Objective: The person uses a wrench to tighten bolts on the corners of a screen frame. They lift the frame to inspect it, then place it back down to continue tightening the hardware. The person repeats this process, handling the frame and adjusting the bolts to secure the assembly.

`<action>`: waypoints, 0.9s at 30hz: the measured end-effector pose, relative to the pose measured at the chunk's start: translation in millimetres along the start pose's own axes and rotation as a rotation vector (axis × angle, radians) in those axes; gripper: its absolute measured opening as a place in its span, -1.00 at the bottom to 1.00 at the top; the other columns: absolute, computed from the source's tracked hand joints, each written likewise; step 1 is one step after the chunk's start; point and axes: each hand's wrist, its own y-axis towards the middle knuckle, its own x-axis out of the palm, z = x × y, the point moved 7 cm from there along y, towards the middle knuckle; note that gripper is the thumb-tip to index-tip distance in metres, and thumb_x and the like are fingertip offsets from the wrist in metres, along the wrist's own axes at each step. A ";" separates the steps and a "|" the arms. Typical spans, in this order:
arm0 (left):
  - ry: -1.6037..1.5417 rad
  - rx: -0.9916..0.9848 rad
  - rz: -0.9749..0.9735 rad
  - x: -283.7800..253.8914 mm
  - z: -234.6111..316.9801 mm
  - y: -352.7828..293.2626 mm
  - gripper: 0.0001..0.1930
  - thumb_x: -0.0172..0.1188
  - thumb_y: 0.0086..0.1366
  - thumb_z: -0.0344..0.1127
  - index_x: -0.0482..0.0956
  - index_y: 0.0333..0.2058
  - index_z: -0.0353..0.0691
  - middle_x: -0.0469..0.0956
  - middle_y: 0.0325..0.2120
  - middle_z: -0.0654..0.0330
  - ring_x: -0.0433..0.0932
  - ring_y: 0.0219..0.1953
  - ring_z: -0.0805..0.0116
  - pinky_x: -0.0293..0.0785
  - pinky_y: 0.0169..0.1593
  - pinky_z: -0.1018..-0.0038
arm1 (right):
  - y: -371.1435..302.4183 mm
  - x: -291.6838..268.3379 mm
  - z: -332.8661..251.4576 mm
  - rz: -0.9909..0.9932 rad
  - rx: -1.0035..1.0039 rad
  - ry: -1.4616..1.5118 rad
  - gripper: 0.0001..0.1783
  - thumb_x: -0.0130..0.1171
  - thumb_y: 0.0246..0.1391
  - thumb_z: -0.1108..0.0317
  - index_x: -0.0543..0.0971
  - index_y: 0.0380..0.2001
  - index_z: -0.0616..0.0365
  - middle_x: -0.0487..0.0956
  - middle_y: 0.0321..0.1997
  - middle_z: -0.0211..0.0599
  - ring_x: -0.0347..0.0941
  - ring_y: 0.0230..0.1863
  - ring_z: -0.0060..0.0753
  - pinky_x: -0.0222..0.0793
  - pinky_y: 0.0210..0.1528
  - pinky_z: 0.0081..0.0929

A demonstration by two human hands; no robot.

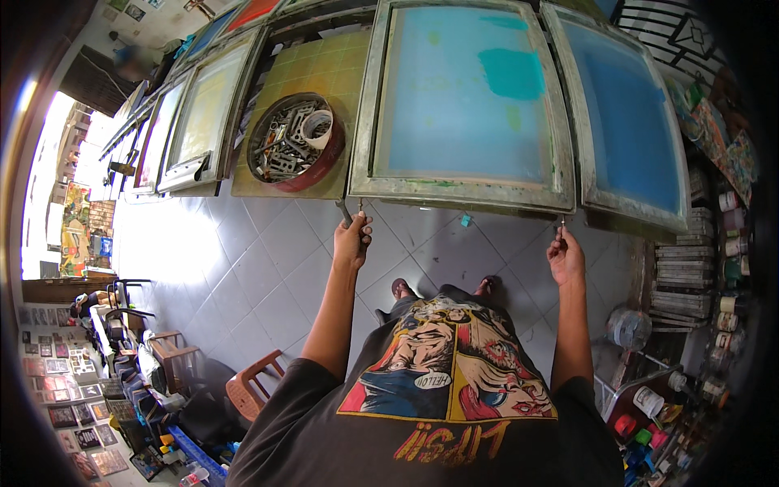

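Tin: round, red-sided [315,178], on the yellowish board [341,65]; filled with a jumble of metal tools [284,154] and a white ring [318,144] with small parts inside it.
Wrench: in the left hand [354,239], its head [343,213] sticking up past the fingers, near the frame's lower left corner.
Left hand: curled round the wrench.
Frame: large, pale blue mesh, its near bar [462,191] just beyond both hands.
Right hand: fingers drawn narrow [565,235] at a thin metal piece [563,220] below the frame's lower right corner; grip on it hard to tell.
Shirt: dark [308,434], printed with comic panels and lettering.
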 end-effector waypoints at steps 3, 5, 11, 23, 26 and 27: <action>-0.014 -0.032 -0.041 0.5 -3.1 3.6 -0.76 0.02 0.34 -0.14 0.41 -0.39 -0.20 0.50 -0.53 0.19 0.36 -0.63 0.55 0.19 -0.63 0.69 | 4.8 -5.1 0.9 0.006 -0.025 -0.029 -0.85 0.19 0.08 0.28 0.47 -0.50 0.01 0.39 -0.56 -0.59 0.31 -0.54 -0.71 0.26 -0.45 -0.67; -0.166 -0.137 -0.061 -0.1 -11.0 4.8 -0.75 0.00 0.34 -0.13 0.40 -0.39 -0.19 0.49 -0.54 0.21 0.36 -0.64 0.55 0.19 -0.63 0.69 | 4.4 -3.2 1.4 0.012 -0.019 -0.028 -0.81 0.22 0.05 0.28 0.44 -0.55 0.00 0.42 -0.57 -0.58 0.34 -0.55 -0.71 0.27 -0.47 -0.68; -0.267 -0.213 -0.102 -0.3 -14.4 6.5 -0.75 -0.01 0.35 -0.11 0.40 -0.38 -0.17 0.47 -0.55 0.23 0.35 -0.63 0.55 0.19 -0.64 0.70 | 4.9 -1.9 3.2 -0.012 0.021 0.011 -0.85 0.22 0.05 0.30 0.47 -0.52 0.00 0.42 -0.57 -0.56 0.32 -0.54 -0.70 0.25 -0.46 -0.68; -0.121 -0.118 -0.068 -7.1 -14.0 9.6 -0.76 0.07 0.31 -0.13 0.40 -0.36 -0.19 0.46 -0.53 0.26 0.34 -0.61 0.57 0.21 -0.59 0.69 | -5.4 5.9 -1.7 -0.062 0.003 -0.037 -0.86 0.09 0.14 0.26 0.56 -0.33 0.05 0.42 -0.53 -0.61 0.29 -0.54 -0.71 0.29 -0.44 -0.62; -0.057 -0.081 -0.056 4.4 -5.7 -1.3 -0.76 0.10 0.30 -0.14 0.39 -0.35 -0.20 0.47 -0.51 0.25 0.34 -0.60 0.57 0.21 -0.58 0.70 | -4.6 -2.2 -4.0 0.015 -0.074 -0.119 -0.89 0.16 0.10 0.27 0.55 -0.37 0.04 0.44 -0.54 -0.63 0.31 -0.54 -0.73 0.29 -0.44 -0.62; -0.020 -0.033 -0.041 0.9 -2.9 -0.2 -0.77 0.13 0.28 -0.17 0.38 -0.32 -0.20 0.48 -0.49 0.24 0.35 -0.60 0.58 0.21 -0.59 0.70 | -5.3 2.5 -4.0 0.020 -0.077 -0.111 -0.92 0.18 0.08 0.30 0.54 -0.39 0.02 0.43 -0.54 -0.62 0.31 -0.54 -0.73 0.28 -0.44 -0.62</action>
